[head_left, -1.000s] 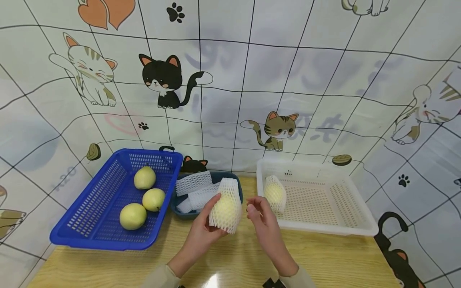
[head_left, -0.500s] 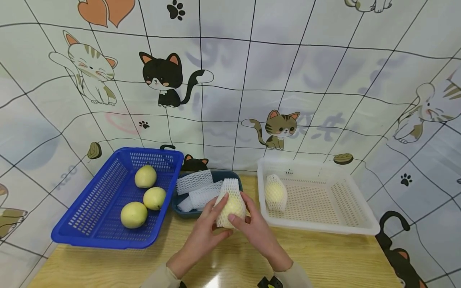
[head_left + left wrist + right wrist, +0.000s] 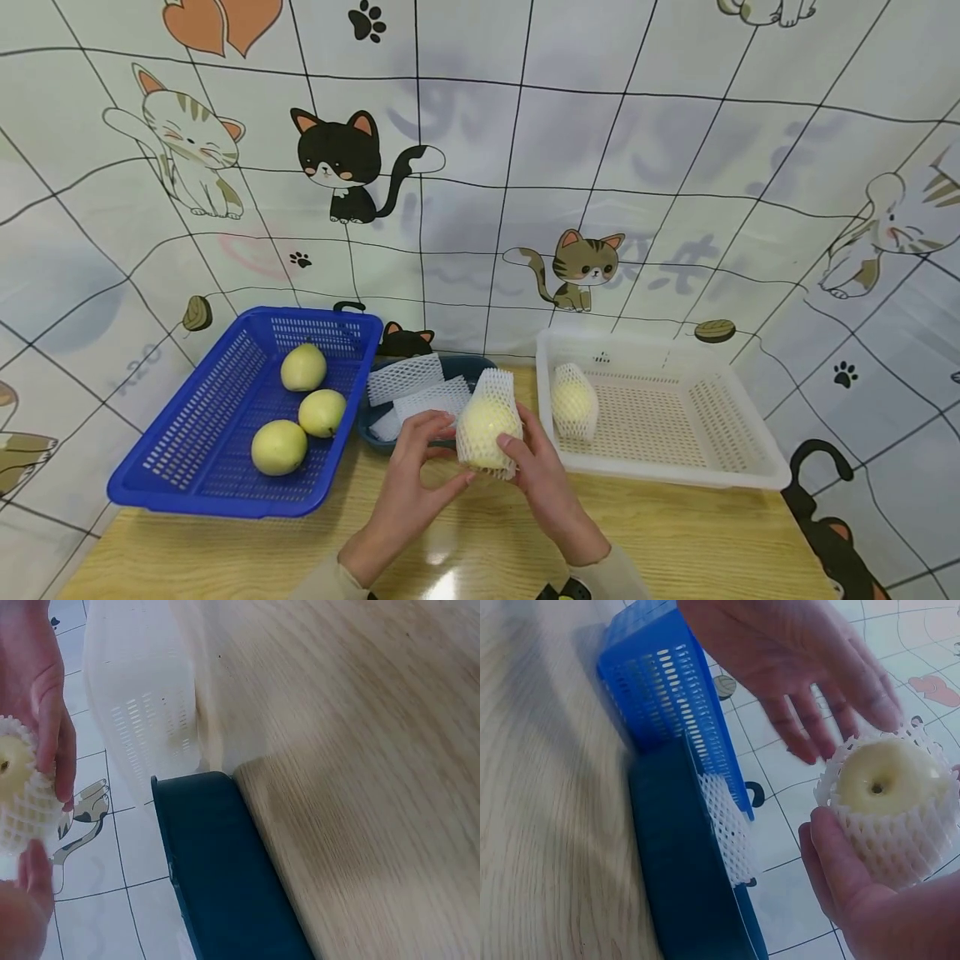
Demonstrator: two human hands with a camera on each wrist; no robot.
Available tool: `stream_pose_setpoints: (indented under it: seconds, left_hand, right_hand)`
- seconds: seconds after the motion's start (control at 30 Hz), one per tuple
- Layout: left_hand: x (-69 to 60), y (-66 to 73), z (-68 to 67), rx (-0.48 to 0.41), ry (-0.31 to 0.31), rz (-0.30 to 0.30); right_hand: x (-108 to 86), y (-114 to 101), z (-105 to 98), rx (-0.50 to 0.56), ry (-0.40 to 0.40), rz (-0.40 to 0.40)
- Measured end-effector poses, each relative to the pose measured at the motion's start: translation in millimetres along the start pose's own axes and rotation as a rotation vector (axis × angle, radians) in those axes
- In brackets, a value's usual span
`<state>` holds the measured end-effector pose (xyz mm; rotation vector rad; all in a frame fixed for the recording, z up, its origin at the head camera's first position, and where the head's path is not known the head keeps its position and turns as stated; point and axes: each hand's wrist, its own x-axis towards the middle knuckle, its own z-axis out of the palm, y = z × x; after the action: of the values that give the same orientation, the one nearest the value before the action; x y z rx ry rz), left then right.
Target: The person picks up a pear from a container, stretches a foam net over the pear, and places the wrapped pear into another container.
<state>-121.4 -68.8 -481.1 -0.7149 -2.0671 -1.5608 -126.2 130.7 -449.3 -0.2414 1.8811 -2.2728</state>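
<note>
- The right hand (image 3: 546, 483) is gripping the netted pear, thumb on the near face and fingers behind.
- The left hand (image 3: 416, 479) is standing unclenched just beside it, thumb and fingers parted – whether a fingertip is touching the net, I cannot tell.
- The pale yellow pear (image 3: 889, 776) is sitting between the hands, above the table (image 3: 697, 542); its foam-net sleeve (image 3: 497, 385) is wrapping it, the narrow end pointing away from the person, the wide end leaving the pear's dimpled end showing.
- The step in hand seems to be settling the sleeve; the next move is probably calling for the right hand to carry the pear rightward, keeping the net from slipping.
- Beyond the left hand, the teal tub (image 3: 679, 862) is holding spare net sleeves (image 3: 431, 400).
- Farther left of the hands, the blue basket (image 3: 217, 504) is holding three bare pears (image 3: 278, 447).
- Just right of the right hand, the white basket (image 3: 675, 477) is holding one sleeved pear (image 3: 574, 404) – on the side nearest that hand.
</note>
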Motion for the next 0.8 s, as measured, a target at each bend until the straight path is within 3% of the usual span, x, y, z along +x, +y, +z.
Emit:
stream_pose_setpoints:
  seconds: [0.17, 0.3, 0.5, 0.67, 0.8]
  left_hand:
    - [3.6, 2.2, -1.8, 0.104, 0.044, 0.128]
    - [6.6, 2.4, -2.5, 0.133, 0.054, 0.208]
    - [8.1, 0.4, -0.3, 0.137, 0.111, 0.273]
    - [8.6, -1.4, 3.7, 0.144, 0.187, 0.282]
    - [7.8, -1.8, 5.6, 0.140, 0.209, 0.290]
  right_hand:
    - [-1.7, 0, 1, 0.006, -0.017, -0.010]
    - [-2.7, 1, 0, 0.014, -0.051, -0.018]
    - [-3.2, 6, 0, -0.030, -0.071, -0.013]
    - [-3.3, 8, 1, -0.027, -0.043, -0.002]
    - [-2.9, 10, 2, -0.018, 0.009, 0.013]
